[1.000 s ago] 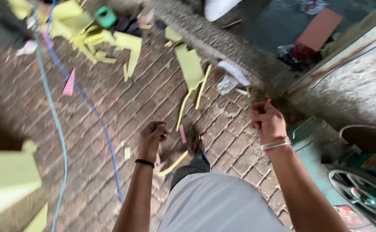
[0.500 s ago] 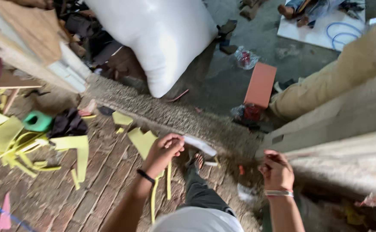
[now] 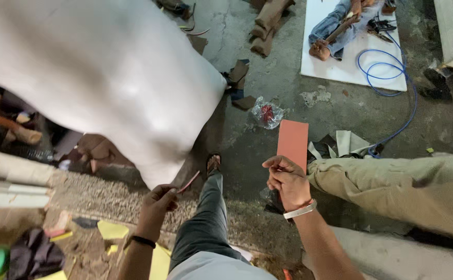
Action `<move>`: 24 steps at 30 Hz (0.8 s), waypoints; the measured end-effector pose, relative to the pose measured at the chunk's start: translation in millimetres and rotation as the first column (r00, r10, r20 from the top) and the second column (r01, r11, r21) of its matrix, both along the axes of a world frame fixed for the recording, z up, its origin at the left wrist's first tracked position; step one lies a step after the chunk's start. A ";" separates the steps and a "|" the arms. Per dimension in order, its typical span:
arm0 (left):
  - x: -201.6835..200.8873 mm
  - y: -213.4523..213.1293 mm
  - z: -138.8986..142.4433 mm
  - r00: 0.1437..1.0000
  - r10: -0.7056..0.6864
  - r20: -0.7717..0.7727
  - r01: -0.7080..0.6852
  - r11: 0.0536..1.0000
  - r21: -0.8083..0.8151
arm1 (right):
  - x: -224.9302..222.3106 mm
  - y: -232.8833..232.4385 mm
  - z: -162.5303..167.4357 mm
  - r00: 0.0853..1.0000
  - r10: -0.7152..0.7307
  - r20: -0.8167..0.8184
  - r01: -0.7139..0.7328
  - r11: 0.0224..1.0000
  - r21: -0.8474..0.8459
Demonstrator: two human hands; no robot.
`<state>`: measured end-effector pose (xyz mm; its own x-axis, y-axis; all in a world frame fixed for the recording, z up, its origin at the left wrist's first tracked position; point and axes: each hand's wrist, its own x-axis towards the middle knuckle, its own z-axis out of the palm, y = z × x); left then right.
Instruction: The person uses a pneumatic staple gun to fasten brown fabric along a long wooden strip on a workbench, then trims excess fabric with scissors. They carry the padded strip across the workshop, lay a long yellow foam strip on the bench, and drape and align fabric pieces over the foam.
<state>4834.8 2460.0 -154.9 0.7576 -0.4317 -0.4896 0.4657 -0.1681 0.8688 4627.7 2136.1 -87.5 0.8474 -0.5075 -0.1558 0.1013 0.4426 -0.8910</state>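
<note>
Above concrete floor [image 3: 268, 150], left hand [image 3: 159, 202] pinching red strip [image 3: 189, 182], right hand [image 3: 288, 179] curled.

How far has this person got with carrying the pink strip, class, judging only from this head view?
Done: the foot in a sandal has stepped off the gravel kerb onto the concrete floor. In hand: the left hand pinches a thin pink strip; the right hand is curled and seems empty. Left: the strip is not yet set down, and yellow offcuts lie behind on the bricks.

Sack [image 3: 102, 78] left; board [image 3: 350, 52] far right; flat sheet [image 3: 292, 142] between, on floor [image 3: 268, 67].
</note>
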 end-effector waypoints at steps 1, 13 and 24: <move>35.0 -33.0 -5.8 1.000 -0.016 -0.025 0.017 1.000 0.013 | 24.0 -26.0 2.2 0.998 -0.050 -0.031 0.050 0.999 -0.018; 272.8 -466.7 82.2 0.898 -0.399 0.187 0.435 0.867 -0.241 | 144.9 -314.4 28.0 0.868 -0.448 -0.214 0.433 0.894 -0.115; 422.0 -750.0 62.4 0.889 -0.454 0.059 0.457 0.871 -0.180 | 311.2 -653.8 -27.4 0.712 -0.559 -0.425 0.611 0.792 -0.017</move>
